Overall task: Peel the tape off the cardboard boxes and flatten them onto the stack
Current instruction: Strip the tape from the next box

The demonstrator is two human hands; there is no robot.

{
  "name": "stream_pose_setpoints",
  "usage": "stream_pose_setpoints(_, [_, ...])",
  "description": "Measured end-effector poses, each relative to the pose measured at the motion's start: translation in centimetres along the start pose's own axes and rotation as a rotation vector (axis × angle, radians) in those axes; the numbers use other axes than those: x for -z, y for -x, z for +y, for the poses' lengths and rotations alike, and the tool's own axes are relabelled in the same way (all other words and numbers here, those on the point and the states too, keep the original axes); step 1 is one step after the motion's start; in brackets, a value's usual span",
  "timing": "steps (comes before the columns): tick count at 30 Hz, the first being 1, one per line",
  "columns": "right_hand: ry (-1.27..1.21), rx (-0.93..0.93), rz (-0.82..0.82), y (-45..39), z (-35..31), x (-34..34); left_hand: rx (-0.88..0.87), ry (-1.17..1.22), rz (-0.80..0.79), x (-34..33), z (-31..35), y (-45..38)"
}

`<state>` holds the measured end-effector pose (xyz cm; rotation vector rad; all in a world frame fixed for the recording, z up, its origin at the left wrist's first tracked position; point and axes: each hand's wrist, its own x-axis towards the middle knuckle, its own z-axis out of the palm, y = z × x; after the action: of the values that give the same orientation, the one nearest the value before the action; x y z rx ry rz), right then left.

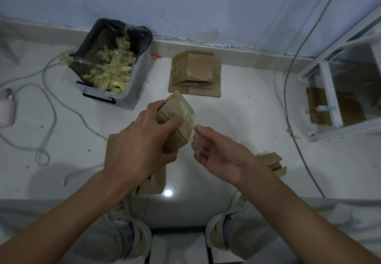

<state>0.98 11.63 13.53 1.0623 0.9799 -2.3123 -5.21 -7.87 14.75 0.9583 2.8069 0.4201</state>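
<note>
Left hand wraps around a small, light brown cardboard box as right hand pinches its clear, flimsy tape strip, best pulled from its free end.

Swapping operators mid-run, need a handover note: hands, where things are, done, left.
Left hand: grips the box, held above the floor.
Right hand: pinches the tape, partly peeled, one end on the box.
Stack: flattened boxes by the wall, ahead.
Bin: left of the stack, holds balled-up tape.
More cardboard on the floor under and beside the hands; its state is unclear.
Done: several boxes flattened and stacked.
Left: finish the peel, bin the tape, flatten this box, stack it, then do the rest.
</note>
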Motion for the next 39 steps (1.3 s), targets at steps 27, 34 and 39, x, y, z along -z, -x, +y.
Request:
stream_pose_setpoints(27, [0.348,0.254,-0.001,0.3,-5.4,1.7,-0.071,-0.047,-0.124,1.1,-1.5,-0.1])
stream_pose_setpoints(34, [0.316,0.230,-0.100,0.5,-5.8,1.5,-0.067,-0.049,-0.135,1.7,-1.6,0.0])
stream_pose_setpoints(39, [0.512,0.329,-0.217,0.8,-6.1,1.6,-0.068,-0.047,-0.138,2.0,-2.0,-0.1])
